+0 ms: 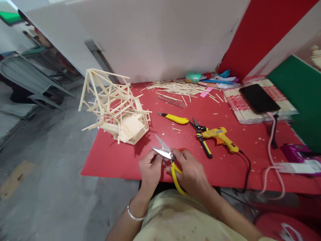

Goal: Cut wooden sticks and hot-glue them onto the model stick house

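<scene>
Right hand [192, 171] clasps likely-stiff scissors [172, 156], best gripped by the handles [176, 182]; left hand [151, 168] pinches beside them, contents unclear.

A pair of scissors [172, 156] is held in the right hand [192, 169] above the near part of the red tabletop [110, 164], its silvery blades [164, 153] parted and pointed forward-left, its yellow handle [176, 182] partly covered.
</scene>
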### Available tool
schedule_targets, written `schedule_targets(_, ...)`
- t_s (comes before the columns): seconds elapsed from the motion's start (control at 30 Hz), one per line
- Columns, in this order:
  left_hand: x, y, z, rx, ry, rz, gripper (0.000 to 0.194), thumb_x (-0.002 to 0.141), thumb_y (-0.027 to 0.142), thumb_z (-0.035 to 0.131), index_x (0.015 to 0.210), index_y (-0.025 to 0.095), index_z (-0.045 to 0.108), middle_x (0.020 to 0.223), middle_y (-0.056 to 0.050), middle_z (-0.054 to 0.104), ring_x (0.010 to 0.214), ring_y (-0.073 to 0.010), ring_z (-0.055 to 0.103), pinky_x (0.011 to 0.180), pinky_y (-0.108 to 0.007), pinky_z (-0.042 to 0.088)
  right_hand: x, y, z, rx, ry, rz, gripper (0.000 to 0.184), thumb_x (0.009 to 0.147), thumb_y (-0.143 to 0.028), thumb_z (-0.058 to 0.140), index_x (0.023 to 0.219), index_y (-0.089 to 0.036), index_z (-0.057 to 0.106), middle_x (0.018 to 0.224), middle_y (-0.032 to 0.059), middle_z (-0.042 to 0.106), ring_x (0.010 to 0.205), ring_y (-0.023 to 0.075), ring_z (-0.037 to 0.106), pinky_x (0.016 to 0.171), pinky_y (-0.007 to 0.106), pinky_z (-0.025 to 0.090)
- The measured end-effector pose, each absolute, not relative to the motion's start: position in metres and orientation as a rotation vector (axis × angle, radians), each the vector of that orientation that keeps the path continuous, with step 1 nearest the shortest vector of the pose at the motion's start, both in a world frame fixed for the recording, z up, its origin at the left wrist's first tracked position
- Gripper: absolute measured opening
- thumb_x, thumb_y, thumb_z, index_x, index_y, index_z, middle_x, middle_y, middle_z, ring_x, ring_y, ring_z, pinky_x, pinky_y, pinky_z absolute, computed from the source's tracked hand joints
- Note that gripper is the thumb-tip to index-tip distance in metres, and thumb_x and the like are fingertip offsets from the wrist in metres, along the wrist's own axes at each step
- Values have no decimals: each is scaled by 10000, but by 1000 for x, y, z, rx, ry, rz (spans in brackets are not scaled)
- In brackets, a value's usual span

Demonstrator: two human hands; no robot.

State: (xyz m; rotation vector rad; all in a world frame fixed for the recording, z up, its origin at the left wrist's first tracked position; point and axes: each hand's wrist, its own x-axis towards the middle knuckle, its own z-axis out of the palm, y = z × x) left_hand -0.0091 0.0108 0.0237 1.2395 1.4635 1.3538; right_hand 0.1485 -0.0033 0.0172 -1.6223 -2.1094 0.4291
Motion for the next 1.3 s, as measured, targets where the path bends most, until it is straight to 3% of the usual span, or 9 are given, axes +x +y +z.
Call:
schedule_targets(0.2,-3,10,29,1292,1420,1312,155,869,199,620,753,175,720,659,-4,703,588,-131,651,582,-212,525,148,-10,6,-1520,-2028,525,508,781,-77,494,1276,-188,525,987,87,614,855,222,596,711,300,468)
schedule_targets(0.43,11,5,36,1078,1395,1277,118,824,261,682,787,158,725,607,-25,703,531,-146,661,538,-221,550,158,-20,-2,-1459,-1982,586,468,776,-91,478,1232,-161,551,937,87,664,780,189,627,682,269,480)
schedule_targets(0.6,15,4,37,903,1356,1266,173,760,311,772,810,148,743,597,-34,705,502,-152,659,512,-230,556,154,-26,-7,-1401,-1858,773,234,892,-164,449,1060,-189,610,813,30,680,651,126,606,633,215,459)
schedule_targets(0.77,4,11,28,658,1207,1341,255,735,335,801,855,142,684,697,-49,734,530,-157,680,486,-242,547,161,-10,-1,-1985,-2032,416,353,923,-362,527,1243,-238,612,827,53,722,656,174,662,556,232,403)
schedule_targets(0.87,-8,14,29,493,1129,1315,308,709,321,819,872,143,627,717,-54,736,569,-176,701,444,-216,509,166,-1,5,-2083,-2219,179,446,947,-370,494,1360,-210,550,966,101,724,777,212,683,581,258,412)
schedule_targets(1.0,-25,14,35,400,1114,1321,303,724,311,806,867,154,591,692,-24,712,568,-147,684,423,-176,461,164,0,12,-1975,-2339,65,398,986,-386,447,1274,-176,621,1063,116,726,858,210,685,626,268,413)
schedule_targets(1.17,-35,8,34,383,1094,1371,259,740,281,797,855,166,597,652,24,667,483,-80,595,431,-160,433,163,4,33,-1858,-2250,27,331,984,-420,458,1063,-242,725,939,44,757,783,163,675,610,261,372)
schedule_targets(1.3,-35,8,30,396,1031,1378,244,744,280,804,859,174,617,697,7,688,517,-81,601,442,-159,432,212,22,39,-2144,-1946,-218,359,949,-340,452,1213,-214,660,1086,97,720,947,234,650,724,304,415)
